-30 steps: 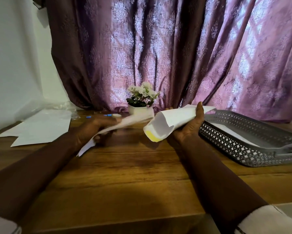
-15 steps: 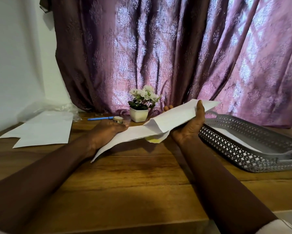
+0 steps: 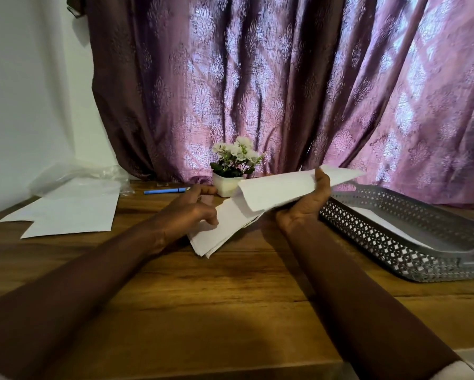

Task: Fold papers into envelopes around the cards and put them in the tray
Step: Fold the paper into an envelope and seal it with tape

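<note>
The white paper [image 3: 274,192] hangs above the desk [image 3: 230,292], gripped by both hands. The right hand [image 3: 303,208] cups it from below with the thumb pressed on top of the upper flap; its other fingers are hidden behind the sheet. The left hand [image 3: 189,212] has its fingers [image 3: 212,219] curled narrow, pinching the stacked lower layers. Half a second ago the paper stretched out long to the left of those fingers and a yellow card showed under the fold; now the left end is doubled back into a short, layered wedge, the yellow is covered, and the left hand has come closer to the right. The grey tray [image 3: 394,266] sits just right of the right thumb, with a white sheet [image 3: 381,223] in it. Loose sheets [image 3: 71,212] lie well left of the left fingers; a blue pen [image 3: 164,191] and a flower pot [image 3: 226,186] stand just beyond them.
</note>
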Tool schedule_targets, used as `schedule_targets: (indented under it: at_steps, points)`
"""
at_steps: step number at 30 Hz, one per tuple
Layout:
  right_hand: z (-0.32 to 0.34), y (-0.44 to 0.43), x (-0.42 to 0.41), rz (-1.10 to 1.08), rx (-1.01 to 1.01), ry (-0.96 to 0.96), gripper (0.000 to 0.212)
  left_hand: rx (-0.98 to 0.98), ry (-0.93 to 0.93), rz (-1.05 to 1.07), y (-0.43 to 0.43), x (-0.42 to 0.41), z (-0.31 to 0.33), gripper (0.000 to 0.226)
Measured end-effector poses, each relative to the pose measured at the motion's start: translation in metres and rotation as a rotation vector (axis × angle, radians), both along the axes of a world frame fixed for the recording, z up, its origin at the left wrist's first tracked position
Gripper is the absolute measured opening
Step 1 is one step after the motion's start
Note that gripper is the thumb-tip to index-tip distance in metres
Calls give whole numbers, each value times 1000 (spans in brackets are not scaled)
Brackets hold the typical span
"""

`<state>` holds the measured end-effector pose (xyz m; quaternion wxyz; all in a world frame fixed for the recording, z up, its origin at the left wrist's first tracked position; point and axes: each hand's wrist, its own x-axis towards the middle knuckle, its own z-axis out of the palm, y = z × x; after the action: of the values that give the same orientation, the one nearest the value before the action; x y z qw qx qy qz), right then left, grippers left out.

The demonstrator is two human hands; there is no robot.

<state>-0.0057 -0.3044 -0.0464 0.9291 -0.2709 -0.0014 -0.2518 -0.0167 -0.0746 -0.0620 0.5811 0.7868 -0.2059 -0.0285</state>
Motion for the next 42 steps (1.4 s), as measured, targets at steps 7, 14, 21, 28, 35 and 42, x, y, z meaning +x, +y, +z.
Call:
schedule_targets:
  at_steps: [7, 14, 21, 28, 35, 42]
  points:
    - [0, -31, 3, -109, 196, -36, 44, -249, 82, -206, 15, 8, -6, 88]
    - [-2, -21, -1, -95, 212, 2, 40, 268, -1016, 48, 13, -11, 6, 27]
    - [-16, 19, -1, 165, 60, 114, 56, 272, -1020, 247, -3, -24, -3, 28]
    - [-27, 47, -5, 369, -68, 84, 59, 362, -1227, 464, -2, -27, 3, 31]
    - [-32, 57, -5, 522, -151, 36, 85, 400, -1253, 386, 3, -15, -1, 24]
    - [-30, 59, -9, 474, -162, 77, 50, 411, -1205, 215, 9, -10, 3, 25]
